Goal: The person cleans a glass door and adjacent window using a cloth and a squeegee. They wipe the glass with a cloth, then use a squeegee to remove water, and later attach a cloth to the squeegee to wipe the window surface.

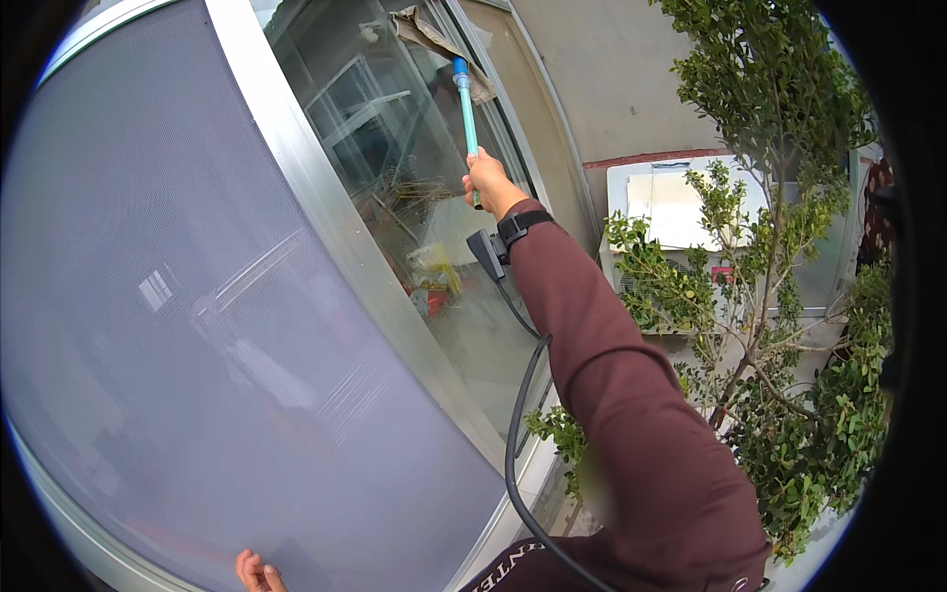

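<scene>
My right hand [488, 180], arm stretched out, grips the lower end of a mint-green handle [467, 122]. A blue collar [461, 68] joins it to a head wrapped in a beige-brown cloth [427, 37], which appears to lie against the upper part of the window glass [385, 140]. Only the fingers of my left hand [257, 571] show at the bottom edge. They are loosely bent in front of the grey mesh screen [222, 333], with nothing seen in them; contact with the mesh cannot be told.
A silver metal frame [311, 170] divides mesh from glass. From a black strapped device [488, 254] at my right wrist, a dark cable [516, 422] runs down along my arm. To the right, a leafy shrub [769, 296] stands before a white outdoor air-conditioner unit [618, 194].
</scene>
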{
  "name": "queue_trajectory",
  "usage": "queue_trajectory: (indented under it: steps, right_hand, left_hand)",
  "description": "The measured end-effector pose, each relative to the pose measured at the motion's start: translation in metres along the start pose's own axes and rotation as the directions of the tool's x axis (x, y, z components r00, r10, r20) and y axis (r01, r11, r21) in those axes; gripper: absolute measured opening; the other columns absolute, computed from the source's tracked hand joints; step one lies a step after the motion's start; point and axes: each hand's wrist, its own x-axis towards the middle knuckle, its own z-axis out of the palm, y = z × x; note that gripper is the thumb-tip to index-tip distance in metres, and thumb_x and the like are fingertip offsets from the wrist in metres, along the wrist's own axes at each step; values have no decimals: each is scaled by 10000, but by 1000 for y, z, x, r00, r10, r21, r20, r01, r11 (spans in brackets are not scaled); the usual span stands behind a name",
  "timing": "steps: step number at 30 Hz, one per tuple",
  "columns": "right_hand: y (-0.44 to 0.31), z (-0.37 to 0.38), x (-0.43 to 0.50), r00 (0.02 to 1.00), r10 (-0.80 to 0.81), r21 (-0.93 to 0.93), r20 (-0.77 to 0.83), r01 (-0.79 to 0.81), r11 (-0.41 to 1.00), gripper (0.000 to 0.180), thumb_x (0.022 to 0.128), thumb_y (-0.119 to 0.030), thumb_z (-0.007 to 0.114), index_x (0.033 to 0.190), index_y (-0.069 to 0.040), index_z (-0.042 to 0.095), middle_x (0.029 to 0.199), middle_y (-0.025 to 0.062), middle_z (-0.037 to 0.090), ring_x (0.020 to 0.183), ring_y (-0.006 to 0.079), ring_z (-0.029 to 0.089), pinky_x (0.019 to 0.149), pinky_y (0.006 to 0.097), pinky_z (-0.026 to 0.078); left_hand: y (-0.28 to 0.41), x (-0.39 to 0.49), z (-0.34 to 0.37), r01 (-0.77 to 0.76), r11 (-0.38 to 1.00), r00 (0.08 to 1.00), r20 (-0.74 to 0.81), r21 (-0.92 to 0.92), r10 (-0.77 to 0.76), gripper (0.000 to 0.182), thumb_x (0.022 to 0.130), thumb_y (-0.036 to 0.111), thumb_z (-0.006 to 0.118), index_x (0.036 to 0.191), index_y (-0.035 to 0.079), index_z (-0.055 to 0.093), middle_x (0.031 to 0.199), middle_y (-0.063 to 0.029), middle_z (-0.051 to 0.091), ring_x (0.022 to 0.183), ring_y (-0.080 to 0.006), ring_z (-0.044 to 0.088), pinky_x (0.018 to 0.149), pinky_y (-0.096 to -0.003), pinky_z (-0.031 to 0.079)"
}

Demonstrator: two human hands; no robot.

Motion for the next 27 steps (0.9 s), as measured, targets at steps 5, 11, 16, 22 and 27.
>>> queue_trajectory:
  steps: [5,11,16,22,27]
  right_hand:
    - [52,-32,-39,994,97,-2,-44,-97,995,459,965,-325,408,1396,-360,255,656,-2,433,503,93,365,440,276,314]
    - [118,-51,-117,992,76,-102,-97,-86,991,495,964,-326,418,1422,-318,231,705,-6,421,563,93,369,467,267,350]
    - [166,-46,-199,994,72,-177,-87,-87,980,516,970,-278,403,1445,-241,206,690,-11,418,564,82,411,434,267,363]
    - [233,-44,-311,989,102,-237,-112,-126,963,550,959,-251,423,1451,-206,182,661,17,446,517,117,455,465,286,409]
    - [275,-68,-407,984,177,-263,-37,-180,948,562,967,-251,409,1457,-186,141,701,15,434,543,108,465,504,276,422]
  left_hand:
    - [-14,-14,-1,-15,999,1000,25,-32,16,280,895,82,528,1157,-14,518,1169,-128,511,1022,-221,506,845,-308,453]
    - [-23,-26,4,11,999,995,100,-53,-6,258,885,61,527,1130,-19,533,1200,-142,499,1036,-236,504,834,-322,470]
    - [-18,-42,23,53,993,991,128,-102,-40,232,844,158,606,1027,17,594,1099,-131,580,982,-220,551,793,-342,488]
    - [-14,-61,29,200,920,957,268,-337,-110,189,812,-1,507,991,38,555,1221,-63,434,764,-80,428,687,-217,396]
    - [-16,-81,14,199,939,938,331,-279,-100,175,818,5,512,986,29,556,1211,-67,439,761,-78,424,692,-214,395]
